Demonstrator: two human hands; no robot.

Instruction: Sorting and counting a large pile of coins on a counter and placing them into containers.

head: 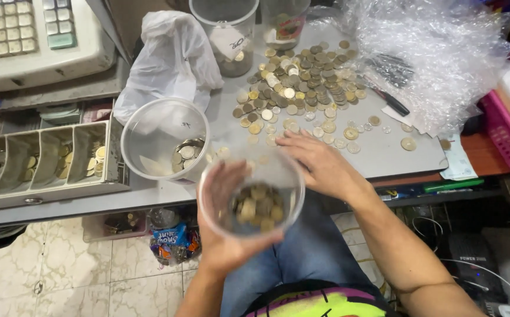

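The left hand [222, 235] is seen through the blurred clear cup [252, 196]; its fingers behind the wall cannot be made out. Coins in the cup [259, 206] are too smeared to count. The cash register [32, 41] is cut off by the top and left edges. Two containers [225, 32] at the top edge lose their rims. Objects under the bubble wrap [436, 53] are only partly discernible. The drawer compartments [38, 161] lie in shadow.

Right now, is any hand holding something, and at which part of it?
The left hand holds a clear plastic cup with coins, its grip around the side wall. The right hand holds nothing; it rests beside loose coins.
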